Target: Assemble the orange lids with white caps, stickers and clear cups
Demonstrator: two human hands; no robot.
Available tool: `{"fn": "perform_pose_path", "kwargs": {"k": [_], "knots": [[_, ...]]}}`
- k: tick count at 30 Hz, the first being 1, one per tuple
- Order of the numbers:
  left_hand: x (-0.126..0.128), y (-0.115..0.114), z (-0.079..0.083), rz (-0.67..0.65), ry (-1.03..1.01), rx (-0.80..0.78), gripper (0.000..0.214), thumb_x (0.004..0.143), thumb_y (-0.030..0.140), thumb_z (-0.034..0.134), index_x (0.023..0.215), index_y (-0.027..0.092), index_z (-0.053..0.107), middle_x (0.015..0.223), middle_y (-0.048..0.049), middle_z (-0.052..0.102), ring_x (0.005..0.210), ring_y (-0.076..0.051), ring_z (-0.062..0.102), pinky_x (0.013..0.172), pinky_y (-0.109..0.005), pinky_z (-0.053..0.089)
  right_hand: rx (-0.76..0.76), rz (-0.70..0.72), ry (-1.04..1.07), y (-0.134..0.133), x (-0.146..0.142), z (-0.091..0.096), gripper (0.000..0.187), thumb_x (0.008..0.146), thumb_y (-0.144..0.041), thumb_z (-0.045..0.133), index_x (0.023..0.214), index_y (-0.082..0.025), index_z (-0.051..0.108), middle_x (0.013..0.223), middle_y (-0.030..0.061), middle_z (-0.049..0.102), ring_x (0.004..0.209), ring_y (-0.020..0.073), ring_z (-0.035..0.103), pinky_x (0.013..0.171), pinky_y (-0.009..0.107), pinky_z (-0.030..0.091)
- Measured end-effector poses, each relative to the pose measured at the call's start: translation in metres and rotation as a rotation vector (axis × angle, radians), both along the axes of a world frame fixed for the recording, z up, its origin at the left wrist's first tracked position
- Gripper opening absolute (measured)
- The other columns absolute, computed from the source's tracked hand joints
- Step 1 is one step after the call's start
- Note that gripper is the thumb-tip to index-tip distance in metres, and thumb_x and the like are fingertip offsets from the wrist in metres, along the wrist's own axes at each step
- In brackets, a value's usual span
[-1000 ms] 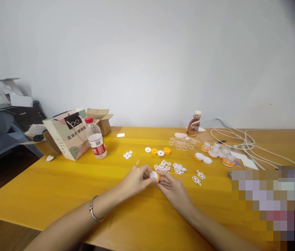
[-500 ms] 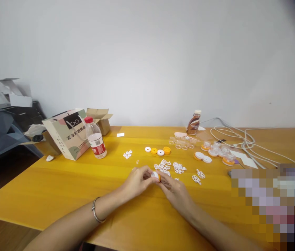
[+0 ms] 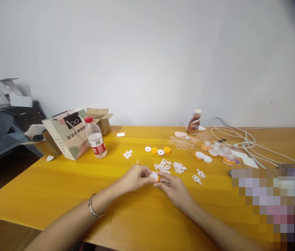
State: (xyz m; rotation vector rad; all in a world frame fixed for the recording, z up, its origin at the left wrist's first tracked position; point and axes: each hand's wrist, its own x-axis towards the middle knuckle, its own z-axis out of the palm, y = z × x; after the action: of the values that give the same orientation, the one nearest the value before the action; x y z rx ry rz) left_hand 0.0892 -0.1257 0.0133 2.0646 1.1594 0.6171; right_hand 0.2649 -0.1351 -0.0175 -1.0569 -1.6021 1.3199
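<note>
A small round white-and-orange plastic cap [image 3: 154, 176] is held just above the table between my two hands. My left hand [image 3: 136, 179] pinches its left side with thumb and fingers. From the right, my right hand [image 3: 172, 188] grips the orange edge. Just beyond lie flat white cut-out plastic pieces [image 3: 163, 165] in a loose pile, with a second cluster [image 3: 179, 167] beside it and two single pieces [image 3: 198, 176] farther right. Behind them sits a row of white and orange round parts [image 3: 160, 152]. Small white pegs [image 3: 127, 153] lie to the left.
At left stand a paper bag [image 3: 68, 136], a water bottle [image 3: 96, 139] and an open cardboard box [image 3: 102, 122]. Toward the right are clear plastic rings [image 3: 182, 144], clear-topped orange pieces [image 3: 218, 150], a brown bottle [image 3: 193, 122] and tangled white cables [image 3: 244, 139].
The cap has turned, showing more of its white face, and shifted slightly left. My right fingers have moved their hold on it; the left wrist has moved a little left.
</note>
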Motion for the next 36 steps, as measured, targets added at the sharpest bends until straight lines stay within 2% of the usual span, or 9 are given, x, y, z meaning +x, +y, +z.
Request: {"fn": "perform_pose_path", "kwargs": {"k": [4, 10, 17, 21, 27, 31, 36], "knots": [[-0.001, -0.003, 0.004, -0.05, 0.038, 0.058, 0.026, 0.075, 0.038, 0.056, 0.086, 0.014, 0.061, 0.076, -0.0033, 0.066, 0.067, -0.013, 0.058, 0.061, -0.02, 0.042, -0.044, 0.042, 0.008, 0.001, 0.0, -0.003, 0.033, 0.066, -0.019, 0.059, 0.099, -0.024, 0.061, 0.077, -0.0002, 0.07, 0.078, 0.0203, 0.063, 0.075, 0.033, 0.047], [-0.003, -0.002, 0.008, -0.101, 0.015, 0.044, 0.023, 0.074, 0.033, 0.059, 0.086, 0.014, 0.058, 0.08, -0.0041, 0.066, 0.072, -0.014, 0.06, 0.066, -0.022, 0.045, -0.067, 0.059, 0.031, 0.001, -0.001, -0.004, 0.035, 0.066, -0.018, 0.057, 0.1, -0.022, 0.06, 0.078, 0.0009, 0.069, 0.077, 0.02, 0.063, 0.073, 0.033, 0.047], [-0.003, -0.004, 0.008, -0.157, -0.013, 0.083, 0.018, 0.078, 0.024, 0.055, 0.093, 0.015, 0.057, 0.087, -0.0048, 0.065, 0.078, -0.014, 0.06, 0.072, -0.023, 0.045, -0.022, 0.019, 0.047, -0.002, -0.002, 0.0, 0.032, 0.066, -0.019, 0.058, 0.098, -0.023, 0.061, 0.083, 0.0016, 0.069, 0.081, 0.0205, 0.063, 0.08, 0.034, 0.046], [-0.003, -0.004, 0.008, -0.17, -0.021, 0.118, 0.018, 0.078, 0.023, 0.055, 0.093, 0.015, 0.057, 0.087, -0.0048, 0.065, 0.079, -0.014, 0.06, 0.074, -0.023, 0.045, -0.044, 0.038, 0.051, 0.0, 0.0, 0.001, 0.032, 0.064, -0.02, 0.061, 0.097, -0.02, 0.061, 0.078, 0.0023, 0.069, 0.079, 0.0208, 0.063, 0.079, 0.035, 0.046], [-0.006, -0.001, 0.014, -0.186, -0.013, 0.078, 0.021, 0.078, 0.026, 0.055, 0.095, 0.015, 0.058, 0.085, -0.0039, 0.066, 0.077, -0.013, 0.06, 0.07, -0.021, 0.045, -0.198, 0.06, 0.183, 0.006, 0.002, -0.001, 0.03, 0.061, -0.021, 0.068, 0.09, -0.017, 0.062, 0.068, 0.0003, 0.069, 0.066, 0.0156, 0.063, 0.073, 0.031, 0.048], [-0.007, 0.001, 0.017, -0.14, 0.023, 0.097, 0.024, 0.08, 0.029, 0.052, 0.098, 0.015, 0.059, 0.082, -0.0035, 0.066, 0.072, -0.012, 0.059, 0.065, -0.02, 0.043, -0.333, 0.061, 0.354, 0.005, 0.001, -0.001, 0.032, 0.062, -0.027, 0.072, 0.09, -0.016, 0.062, 0.073, 0.0019, 0.069, 0.071, 0.0146, 0.065, 0.078, 0.029, 0.048], [-0.001, 0.004, 0.01, -0.057, -0.065, 0.096, 0.026, 0.079, 0.033, 0.051, 0.093, 0.013, 0.062, 0.076, -0.0025, 0.065, 0.066, -0.01, 0.056, 0.058, -0.017, 0.041, -0.457, 0.066, 0.483, 0.001, -0.001, 0.001, 0.02, 0.067, -0.026, 0.069, 0.083, -0.015, 0.066, 0.085, 0.0036, 0.069, 0.076, 0.0113, 0.064, 0.081, 0.021, 0.048]]}}
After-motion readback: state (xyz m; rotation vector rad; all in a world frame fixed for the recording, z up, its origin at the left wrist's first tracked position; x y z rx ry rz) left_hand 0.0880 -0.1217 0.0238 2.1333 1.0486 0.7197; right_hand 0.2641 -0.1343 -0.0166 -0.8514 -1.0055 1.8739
